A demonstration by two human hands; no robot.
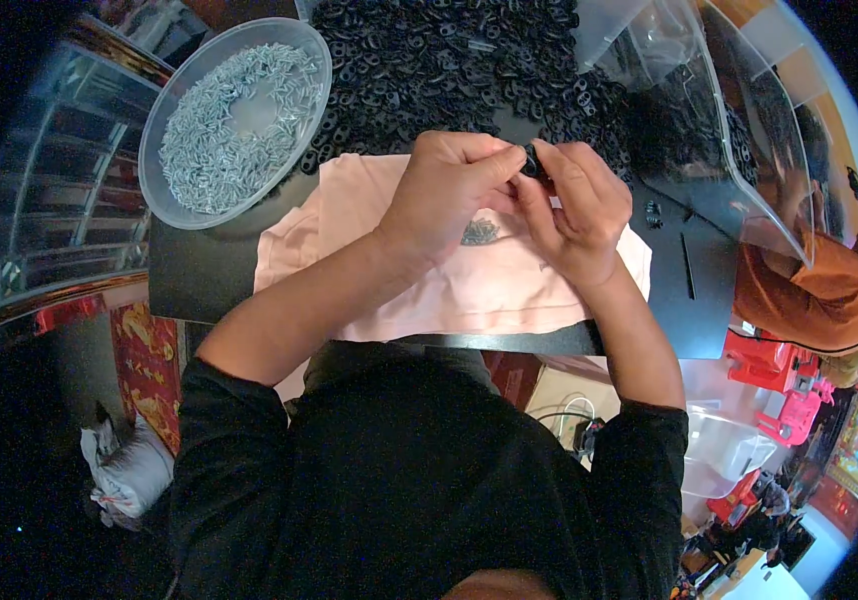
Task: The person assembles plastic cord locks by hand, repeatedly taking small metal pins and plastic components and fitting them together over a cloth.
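My left hand [464, 180] and my right hand [577, 200] meet above a pink cloth [369, 290], fingertips pinched together on a small black plastic piece [531, 160]. Both hands grip it between thumb and fingers, which cover most of it. Beyond them lies a large heap of small black plastic pieces [419, 70], some with visible holes. At the far left a round clear tub [164, 200] holds many small silvery metal pieces [209, 150], perhaps springs or pins. On the cloth below my hands is a dark printed patch [480, 232].
A clear plastic bin [719, 110] lies on its side at the far right, black pieces in it. A thin dark rod [688, 266] rests on the black table [704, 320]. Another person in an orange-brown top [809, 300] is to the right, near red and pink stools [764, 358].
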